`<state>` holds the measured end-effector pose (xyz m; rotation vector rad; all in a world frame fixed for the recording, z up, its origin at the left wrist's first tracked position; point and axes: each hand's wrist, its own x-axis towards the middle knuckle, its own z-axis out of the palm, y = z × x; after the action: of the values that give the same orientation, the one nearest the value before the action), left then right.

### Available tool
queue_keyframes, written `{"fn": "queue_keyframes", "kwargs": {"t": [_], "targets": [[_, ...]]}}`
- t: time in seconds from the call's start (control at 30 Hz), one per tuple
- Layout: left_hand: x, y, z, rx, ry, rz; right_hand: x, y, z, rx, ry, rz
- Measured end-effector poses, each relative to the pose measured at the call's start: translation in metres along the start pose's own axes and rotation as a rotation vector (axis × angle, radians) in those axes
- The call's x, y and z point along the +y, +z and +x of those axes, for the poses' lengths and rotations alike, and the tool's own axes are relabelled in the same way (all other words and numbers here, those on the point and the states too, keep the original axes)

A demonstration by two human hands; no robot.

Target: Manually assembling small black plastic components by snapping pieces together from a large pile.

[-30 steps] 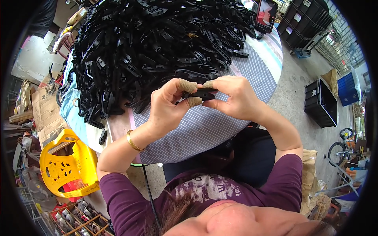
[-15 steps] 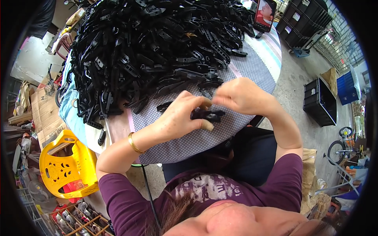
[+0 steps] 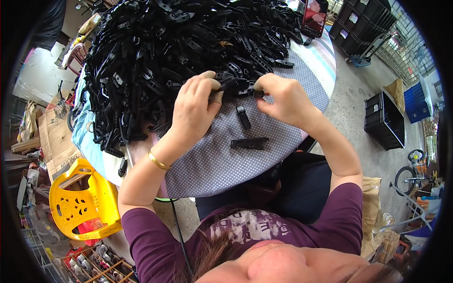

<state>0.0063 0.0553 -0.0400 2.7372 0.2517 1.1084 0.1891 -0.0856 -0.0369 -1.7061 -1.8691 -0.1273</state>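
Note:
A large heap of long black plastic clip-like parts [image 3: 155,61] covers the far side of the table. At the heap's near edge, my left hand [image 3: 193,104], with tan covers on its fingertips, is closed on a black plastic part [image 3: 229,84]. Opposite it, my right hand [image 3: 287,100] pinches a small dark piece at the right end of the same cluster; whether both pieces are joined I cannot tell. Nearer me, one short black part [image 3: 243,117] and one longer black part [image 3: 250,143] lie apart on the cloth.
A dotted grey cloth [image 3: 203,172] covers the round table. A phone [image 3: 314,19] stands at the far right edge. On the left is a yellow plastic chair [image 3: 85,203]. Black crates [image 3: 384,120] and a blue crate [image 3: 417,101] stand on the floor at right.
Both hands have moved away from me to the heap's edge. The black part that was in my left hand now lies on the cloth, and the hands grip other black pieces.

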Motion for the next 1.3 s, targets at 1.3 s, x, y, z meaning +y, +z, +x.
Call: {"fn": "queue_keyframes", "kwargs": {"t": [1.3], "targets": [[0.029, -0.014, -0.009, -0.134, -0.251, -0.542, -0.025, -0.004, 0.001, -0.083, 0.042, 0.352]]}}
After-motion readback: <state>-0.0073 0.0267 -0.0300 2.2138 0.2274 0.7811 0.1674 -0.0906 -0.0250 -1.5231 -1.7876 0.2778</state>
